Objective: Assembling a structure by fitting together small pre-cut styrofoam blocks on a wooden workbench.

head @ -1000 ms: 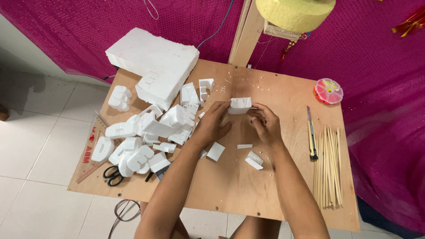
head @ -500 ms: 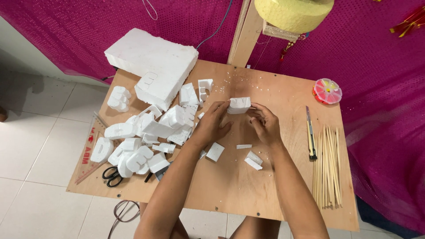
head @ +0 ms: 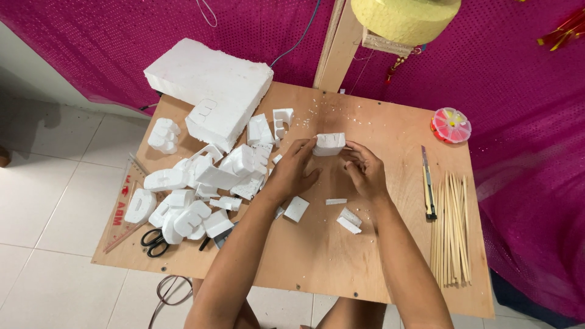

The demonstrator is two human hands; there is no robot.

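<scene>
My left hand [head: 292, 172] and my right hand [head: 367, 170] meet over the middle of a plywood table [head: 317, 256]. Between their fingertips I hold a small white foam block [head: 329, 144], raised a little off the board; the left fingers pinch its left side and the right fingers touch its right end. Below the hands lie a few small foam offcuts [head: 297, 208], another offcut pair [head: 349, 220] and a thin sliver [head: 336, 201].
A pile of cut foam shapes [head: 201, 183] and a large foam slab [head: 210, 88] fill the left side. Black scissors [head: 153, 239] and a red ruler [head: 125, 207] lie front left. A utility knife [head: 428, 183], bamboo sticks [head: 451, 228] and a round pin box [head: 451, 125] sit right.
Both hands stay on the foam block; only slight finger shifts show. The view has drifted a little.
</scene>
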